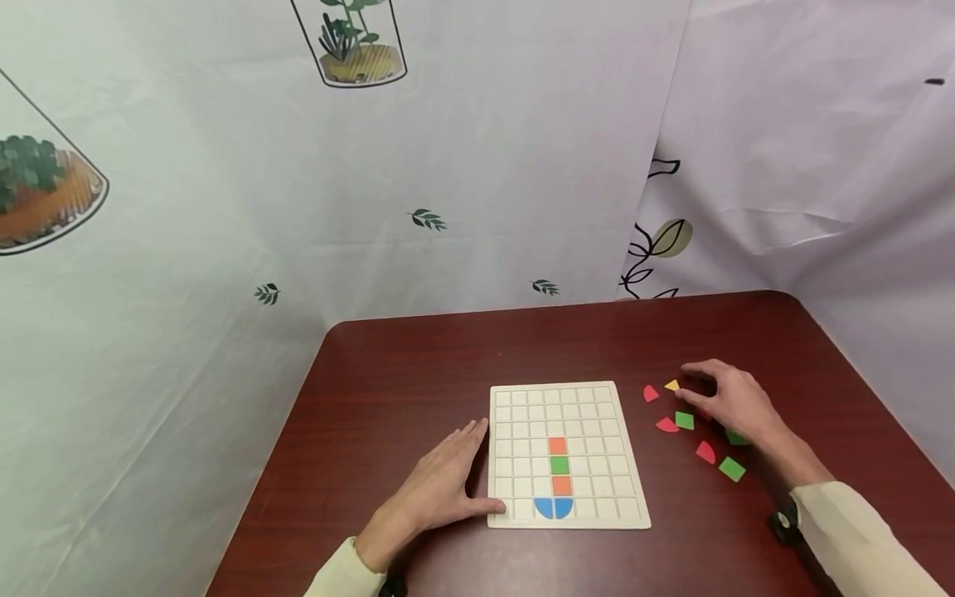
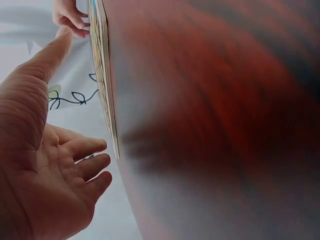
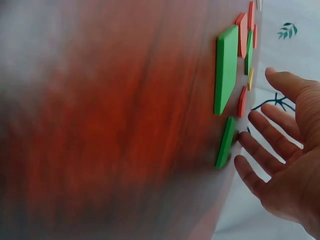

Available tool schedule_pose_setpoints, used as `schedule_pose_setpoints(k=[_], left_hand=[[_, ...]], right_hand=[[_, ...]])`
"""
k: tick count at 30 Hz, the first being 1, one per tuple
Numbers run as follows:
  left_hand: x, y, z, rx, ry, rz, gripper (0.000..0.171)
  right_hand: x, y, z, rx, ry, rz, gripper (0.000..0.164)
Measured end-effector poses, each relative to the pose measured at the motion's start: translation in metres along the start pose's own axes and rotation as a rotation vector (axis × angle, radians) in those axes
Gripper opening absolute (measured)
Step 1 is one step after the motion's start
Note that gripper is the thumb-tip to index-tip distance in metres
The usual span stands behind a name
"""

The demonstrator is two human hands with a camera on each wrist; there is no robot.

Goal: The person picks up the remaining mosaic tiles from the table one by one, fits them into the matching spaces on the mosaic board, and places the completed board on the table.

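Note:
My left hand [image 1: 440, 481] rests at the left side of a cream grid board [image 1: 522, 452], its thumb over the near left corner and its fingers stretched along the edge. A column in the board holds an orange square [image 1: 557, 446], a green square [image 1: 559, 465] and another orange square [image 1: 561, 486], above two blue quarter-circles [image 1: 544, 507]. To the right, my right hand [image 1: 734, 404] hovers with parted, loosely bent fingers over loose pieces, holding nothing. Its thumb tip is right at a small yellow triangle [image 1: 672, 385]. Its palm partly hides a red piece and a green one [image 1: 737, 437].
Around the right hand lie red quarter-circles [image 1: 667, 425] and green squares [image 1: 732, 469] on the dark red-brown table [image 1: 403, 381]. A pale printed cloth [image 1: 477, 166] hangs behind the table's far edge and along its sides.

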State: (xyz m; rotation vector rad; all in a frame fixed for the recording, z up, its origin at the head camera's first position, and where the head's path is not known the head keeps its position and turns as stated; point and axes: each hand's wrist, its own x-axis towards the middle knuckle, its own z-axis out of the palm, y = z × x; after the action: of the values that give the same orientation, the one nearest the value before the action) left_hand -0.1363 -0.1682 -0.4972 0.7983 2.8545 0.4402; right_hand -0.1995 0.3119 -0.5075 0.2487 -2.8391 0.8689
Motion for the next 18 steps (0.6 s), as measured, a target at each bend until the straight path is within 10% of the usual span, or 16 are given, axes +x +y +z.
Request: schedule_pose_setpoints(k=[18], left_hand=[[-0.004,0.006,0.003,-0.018,-0.052,0.027,0.133]], right_hand=[[0.011,0.012,0.007,0.090,0.030,-0.071,0.033]])
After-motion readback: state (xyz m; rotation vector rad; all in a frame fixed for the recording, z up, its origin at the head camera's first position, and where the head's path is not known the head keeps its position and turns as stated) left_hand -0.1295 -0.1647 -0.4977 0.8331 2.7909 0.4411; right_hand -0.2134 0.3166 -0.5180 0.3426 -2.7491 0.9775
